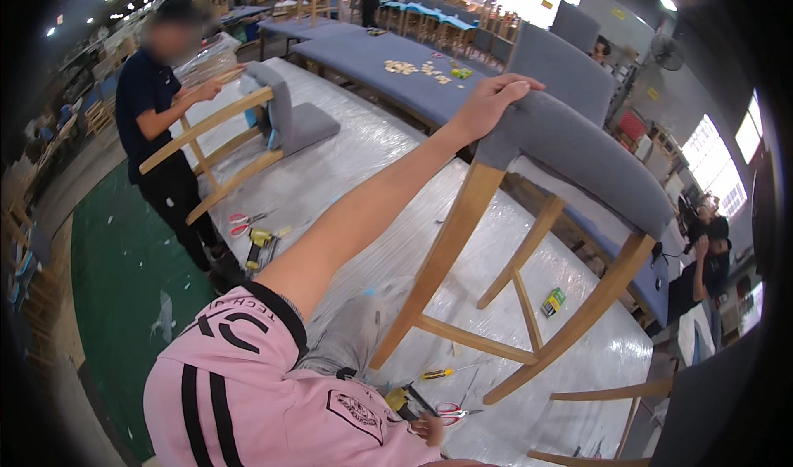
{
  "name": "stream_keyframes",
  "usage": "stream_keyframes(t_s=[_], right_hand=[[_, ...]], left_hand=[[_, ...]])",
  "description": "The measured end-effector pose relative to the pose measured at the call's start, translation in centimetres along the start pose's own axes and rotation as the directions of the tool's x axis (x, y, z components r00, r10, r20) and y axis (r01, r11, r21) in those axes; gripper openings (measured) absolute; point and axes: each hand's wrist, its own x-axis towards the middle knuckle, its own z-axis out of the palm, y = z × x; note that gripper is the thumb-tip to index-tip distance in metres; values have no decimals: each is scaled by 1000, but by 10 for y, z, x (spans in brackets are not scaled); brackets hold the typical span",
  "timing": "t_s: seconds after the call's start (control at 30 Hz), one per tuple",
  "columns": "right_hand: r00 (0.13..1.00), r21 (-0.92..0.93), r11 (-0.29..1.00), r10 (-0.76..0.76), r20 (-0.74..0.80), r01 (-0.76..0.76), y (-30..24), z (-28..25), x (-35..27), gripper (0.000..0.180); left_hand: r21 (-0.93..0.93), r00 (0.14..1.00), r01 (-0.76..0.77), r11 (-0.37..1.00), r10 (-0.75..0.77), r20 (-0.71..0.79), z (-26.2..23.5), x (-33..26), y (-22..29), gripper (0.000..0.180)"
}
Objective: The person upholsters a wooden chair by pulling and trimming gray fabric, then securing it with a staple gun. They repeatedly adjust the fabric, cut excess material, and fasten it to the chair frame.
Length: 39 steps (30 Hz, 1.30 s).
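My left hand (494, 108) grips the upper corner of a grey upholstered chair (591, 149), its fingers closed over the padded edge. The chair's light wooden legs slant down toward me over the wrapped table. At the bottom, my right hand (428, 428) shows only in part, beside a yellow and black nail or staple gun (401, 401); whether it holds the tool is hidden. Close to that hand lie red-handled scissors (448, 412) and a yellow-handled screwdriver (438, 374). A small green and yellow box (553, 302) lies behind the chair's legs.
Plastic film covers the worktable (355, 128). Across it, a co-worker (165, 112) stands by another grey chair (289, 120), near a second yellow tool (263, 248) and scissors (241, 222). More wooden legs (611, 391) jut in at lower right. A blue-grey table (355, 54) holds small wooden pieces.
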Motion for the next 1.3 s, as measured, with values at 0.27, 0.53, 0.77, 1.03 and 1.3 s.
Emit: stream_keyframes(t_s=[0.27, 0.53, 0.77, 1.03, 1.3], right_hand=[[43, -247, 304, -706, -707, 920, -222, -170, -204, 56], [-176, -365, 158, -662, -729, 918, -344, -116, -295, 49], [-151, -365, 205, -654, -742, 908, -346, -114, -286, 47], [-247, -441, 85, -728, -640, 894, -361, -125, -288, 43], [-335, -480, 55, -646, -686, 875, -394, -114, -290, 40]], left_hand=[[-127, 998, 40, 991, -44, -34, 2, -32, 13, 34], [355, 910, 410, 840, -402, -99, -58, -226, -30, 40], [244, -126, 948, -202, -947, -296, -97, -635, -74, 51], [-321, 591, 593, 738, -670, -449, -81, -369, 10, 51], [-443, 817, -461, 769, 563, 128, 3, -188, 189, 60]])
